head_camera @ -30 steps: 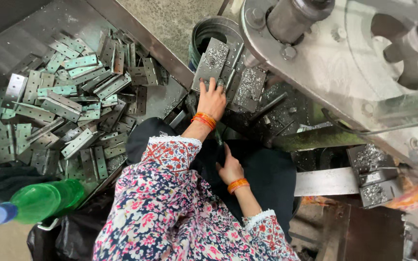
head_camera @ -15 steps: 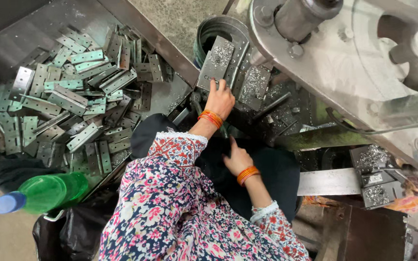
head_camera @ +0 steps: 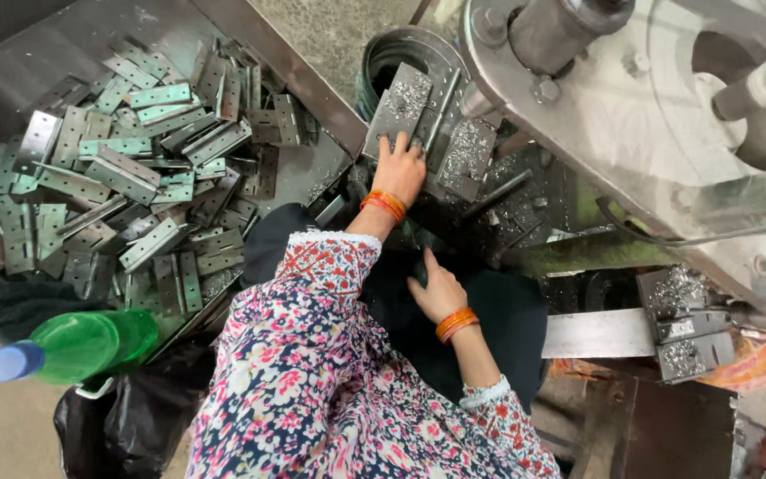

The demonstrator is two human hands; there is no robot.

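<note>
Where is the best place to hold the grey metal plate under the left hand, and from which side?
Probably its near short edge, from the person's side. The metal plate leans tilted against the machine, swarf covers its upper face, and the left hand already rests on that near edge.

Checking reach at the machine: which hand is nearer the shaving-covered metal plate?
Left. The left hand rests on the metal plate's lower edge; the right hand sits lower, over the dark lap cloth, well apart.

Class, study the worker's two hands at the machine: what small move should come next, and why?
Probably the left hand should close on the metal plate and draw it back: its fingers already rest on the plate's lower edge, with no grip yet. The right hand waits low over dark cloth.
</note>
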